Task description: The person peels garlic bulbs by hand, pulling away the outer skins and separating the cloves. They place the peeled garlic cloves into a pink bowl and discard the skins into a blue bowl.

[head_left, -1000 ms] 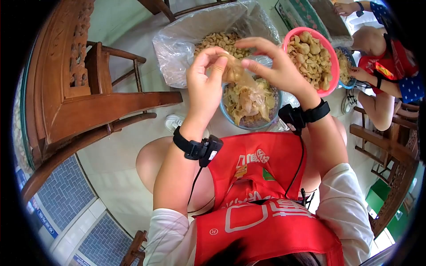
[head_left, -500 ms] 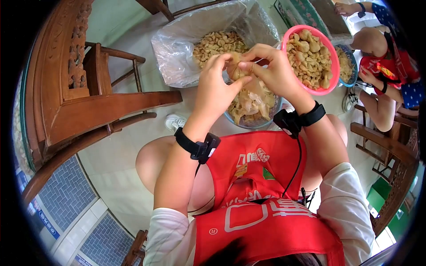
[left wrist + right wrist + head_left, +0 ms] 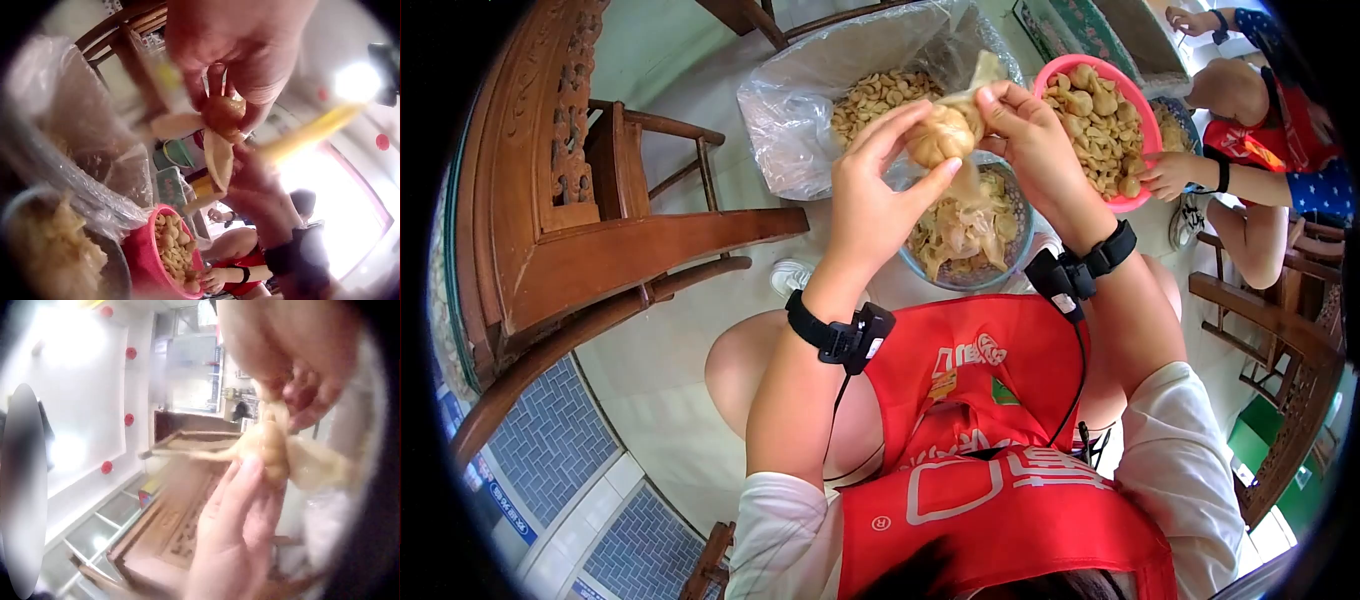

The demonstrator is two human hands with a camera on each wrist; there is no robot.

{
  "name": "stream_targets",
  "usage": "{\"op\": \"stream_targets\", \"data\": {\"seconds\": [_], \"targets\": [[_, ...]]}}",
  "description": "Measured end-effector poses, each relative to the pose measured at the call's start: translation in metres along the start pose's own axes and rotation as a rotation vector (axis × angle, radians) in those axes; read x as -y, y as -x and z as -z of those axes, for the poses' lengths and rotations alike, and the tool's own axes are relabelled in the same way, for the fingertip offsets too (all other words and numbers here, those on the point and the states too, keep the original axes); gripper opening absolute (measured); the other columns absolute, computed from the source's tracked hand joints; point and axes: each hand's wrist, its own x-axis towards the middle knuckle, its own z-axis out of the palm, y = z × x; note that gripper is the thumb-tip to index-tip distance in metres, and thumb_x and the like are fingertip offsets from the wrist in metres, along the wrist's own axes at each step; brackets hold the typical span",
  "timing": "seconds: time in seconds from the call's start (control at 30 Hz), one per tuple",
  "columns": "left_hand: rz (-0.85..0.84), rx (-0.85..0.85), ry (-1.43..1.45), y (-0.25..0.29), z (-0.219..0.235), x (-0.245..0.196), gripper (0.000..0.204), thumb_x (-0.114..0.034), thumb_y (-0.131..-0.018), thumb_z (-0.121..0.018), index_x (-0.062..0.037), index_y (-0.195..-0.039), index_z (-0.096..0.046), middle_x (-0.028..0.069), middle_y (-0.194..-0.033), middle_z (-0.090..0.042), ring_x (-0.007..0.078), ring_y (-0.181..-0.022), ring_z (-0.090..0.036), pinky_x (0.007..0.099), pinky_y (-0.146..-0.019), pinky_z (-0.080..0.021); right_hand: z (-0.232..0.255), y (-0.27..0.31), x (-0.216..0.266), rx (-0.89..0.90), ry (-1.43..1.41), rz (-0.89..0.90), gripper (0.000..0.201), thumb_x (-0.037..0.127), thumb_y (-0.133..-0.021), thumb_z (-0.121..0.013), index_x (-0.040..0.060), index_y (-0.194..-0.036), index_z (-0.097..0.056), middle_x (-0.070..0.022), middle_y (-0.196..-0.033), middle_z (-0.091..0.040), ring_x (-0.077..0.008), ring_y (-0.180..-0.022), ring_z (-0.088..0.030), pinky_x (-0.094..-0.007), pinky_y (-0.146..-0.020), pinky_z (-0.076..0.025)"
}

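Note:
In the head view a pale garlic bulb (image 3: pixel 941 137) is gripped between the thumb and fingers of the left hand (image 3: pixel 882 190). The right hand (image 3: pixel 1040 155) pinches loose skin (image 3: pixel 985 75) at the bulb's far side. Strips of skin hang from the bulb (image 3: pixel 224 117) in the left wrist view, below the left hand (image 3: pixel 240 50). The right wrist view shows the bulb (image 3: pixel 265 450) between both hands, blurred at its edges. Under the hands stands a blue-rimmed bowl (image 3: pixel 970 285) of peeled skins (image 3: pixel 972 235).
Beyond the hands lies a plastic-lined box (image 3: pixel 785 125) with loose cloves. A pink basin (image 3: pixel 1155 150) of bulbs stands at the right, where another person's hand (image 3: pixel 1168 175) touches its rim. Wooden furniture (image 3: pixel 650 245) is on the left.
Both hands have turned the bulb, and the right hand has moved up and away with skin between its fingers. The other person's hand has come to the pink basin.

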Motion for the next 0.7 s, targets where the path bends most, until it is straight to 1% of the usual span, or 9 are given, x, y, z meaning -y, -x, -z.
{"op": "stream_targets", "data": {"seconds": [0.13, 0.2, 0.37, 0.47, 0.53, 0.57, 0.63, 0.67, 0.7], "targets": [[0.093, -0.002, 0.201, 0.003, -0.007, 0.003, 0.049, -0.004, -0.077, -0.073, 0.0008, -0.121, -0.054, 0.0134, -0.123, -0.055, 0.0200, -0.106, -0.059, 0.0330, -0.096, -0.047, 0.006, -0.001, 0.009, -0.029, -0.266, -0.043, 0.024, 0.025, -0.098, -0.050, 0.0032, -0.105, -0.058, -0.0061, -0.099, -0.065, -0.0129, -0.089, -0.062, -0.0267, -0.081, -0.049], [0.198, -0.067, 0.477, 0.005, -0.013, 0.002, 0.054, -0.005, -0.079, -0.073, -0.0008, -0.126, -0.048, 0.0127, -0.125, -0.050, 0.0196, -0.102, -0.059, 0.0310, -0.092, -0.049, 0.004, 0.001, 0.014, 0.008, -0.380, -0.038, 0.024, 0.021, -0.098, -0.048, 0.0011, -0.110, -0.056, -0.0080, -0.105, -0.064, -0.0144, -0.093, -0.062, -0.0284, -0.084, -0.051], [0.256, -0.025, 0.385, 0.000, -0.012, 0.006, 0.057, -0.005, -0.077, -0.075, -0.0012, -0.126, -0.048, 0.0121, -0.125, -0.048, 0.0183, -0.100, -0.059, 0.0291, -0.087, -0.050, -0.001, 0.004, 0.003, 0.075, -0.475, -0.109, 0.023, 0.019, -0.099, -0.047, 0.0015, -0.110, -0.055, -0.0101, -0.106, -0.064, -0.0164, -0.095, -0.062, -0.0296, -0.083, -0.051], [0.302, -0.079, 0.367, -0.001, -0.012, 0.003, 0.056, -0.006, -0.075, -0.077, -0.0010, -0.124, -0.050, 0.0112, -0.119, -0.052, 0.0168, -0.100, -0.059, 0.0284, -0.085, -0.051, -0.006, 0.009, 0.006, -0.029, -0.411, -0.087, 0.021, 0.019, -0.098, -0.048, 0.0017, -0.108, -0.054, -0.0103, -0.106, -0.064, -0.0172, -0.096, -0.062, -0.0312, -0.082, -0.051], [0.292, -0.110, 0.393, -0.001, -0.012, 0.004, 0.055, -0.007, -0.075, -0.078, -0.0012, -0.123, -0.051, 0.0105, -0.116, -0.055, 0.0161, -0.100, -0.059, 0.0279, -0.084, -0.051, -0.006, 0.011, 0.010, -0.147, -0.165, -0.054, 0.017, 0.021, -0.098, -0.049, 0.0054, -0.104, -0.055, -0.0063, -0.106, -0.062, -0.0124, -0.095, -0.059, -0.0306, -0.084, -0.051], [0.263, -0.118, 0.342, 0.000, -0.012, 0.006, 0.055, -0.007, -0.075, -0.077, -0.0004, -0.123, -0.052, 0.0098, -0.115, -0.056, 0.0159, -0.101, -0.059, 0.0283, -0.086, -0.050, -0.006, 0.010, 0.009, -0.147, -0.165, -0.054, 0.017, 0.021, -0.098, -0.049, 0.0054, -0.104, -0.055, -0.0063, -0.106, -0.062, -0.0124, -0.095, -0.059, -0.0306, -0.084, -0.051], [0.235, -0.126, 0.292, 0.000, -0.010, 0.007, 0.054, -0.007, -0.076, -0.077, 0.0004, -0.123, -0.052, 0.0092, -0.114, -0.058, 0.0158, -0.102, -0.058, 0.0287, -0.088, -0.049, -0.004, 0.005, 0.004, -0.353, 0.023, -0.004, 0.033, 0.026, -0.094, -0.056, -0.0017, -0.110, -0.052, -0.0118, -0.108, -0.062, -0.0166, -0.099, -0.059, -0.0312, -0.087, -0.047], [0.135, -0.120, 0.099, -0.001, -0.006, 0.007, 0.053, -0.007, -0.074, -0.078, -0.0011, -0.121, -0.054, 0.0088, -0.113, -0.059, 0.0163, -0.102, -0.059, 0.0296, -0.087, -0.049, 0.000, 0.001, 0.005, -0.354, 0.024, -0.003, 0.033, 0.026, -0.094, -0.056, -0.0017, -0.110, -0.052, -0.0118, -0.108, -0.062, -0.0166, -0.099, -0.059, -0.0312, -0.087, -0.047], [0.034, -0.115, -0.093, -0.002, -0.004, 0.006, 0.052, -0.007, -0.072, -0.079, -0.0027, -0.119, -0.057, 0.0083, -0.112, -0.060, 0.0169, -0.102, -0.059, 0.0304, -0.086, -0.049, 0.005, -0.002, 0.008, -0.348, 0.168, 0.108, 0.039, 0.031, -0.093, -0.058, -0.0026, -0.113, -0.052, -0.0123, -0.109, -0.061, -0.0171, -0.101, -0.058, -0.0309, -0.089, -0.045]]}}
